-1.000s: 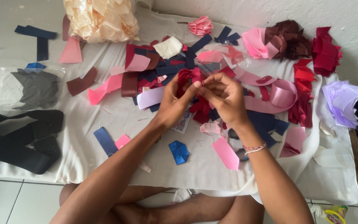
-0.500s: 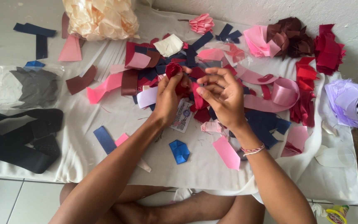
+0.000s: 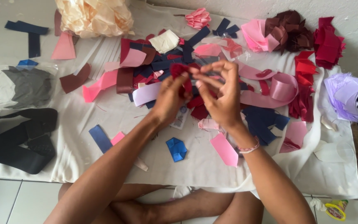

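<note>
Both hands lifted higher than second ago; left hand (image 3: pixel 168 99) and right hand (image 3: pixel 220 97) fingers clamped on dark red ribbon piece (image 3: pixel 183 72); folding appears underway.

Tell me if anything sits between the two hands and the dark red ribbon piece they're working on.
Nothing visible does. The left hand and right hand both already grip the dark red ribbon piece directly with their fingertips, raised above the loose ribbon scraps on the white cloth.

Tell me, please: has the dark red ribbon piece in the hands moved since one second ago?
Yes. The dark red ribbon piece has gone up, away from the folded blue ribbon, toward the cream ribbon pile.
</note>
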